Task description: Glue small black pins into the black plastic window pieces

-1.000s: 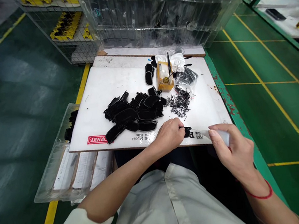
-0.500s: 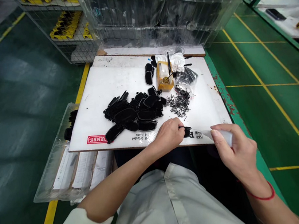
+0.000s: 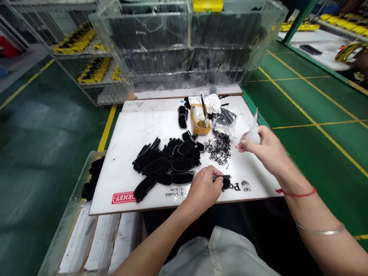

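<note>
By the near edge of the board (image 3: 110, 175), the left hand (image 3: 204, 185) partly hides a black piece (image 3: 226, 182); the right hand (image 3: 271, 148) covers part of the bottle (image 3: 254, 135).

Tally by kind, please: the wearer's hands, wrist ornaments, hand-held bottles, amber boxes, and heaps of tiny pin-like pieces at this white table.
Left hand and right hand, bare: 2
Red cord bracelet: 1
Silver metal bangle: 1
Whitish translucent nozzle bottle: 1
Open amber box: 1
Heap of black pin-like pieces: 1
Total: 7

Right fingers (image 3: 243, 145) hold a whitish bottle (image 3: 254, 135), nozzle (image 3: 256, 118) upward.
</note>
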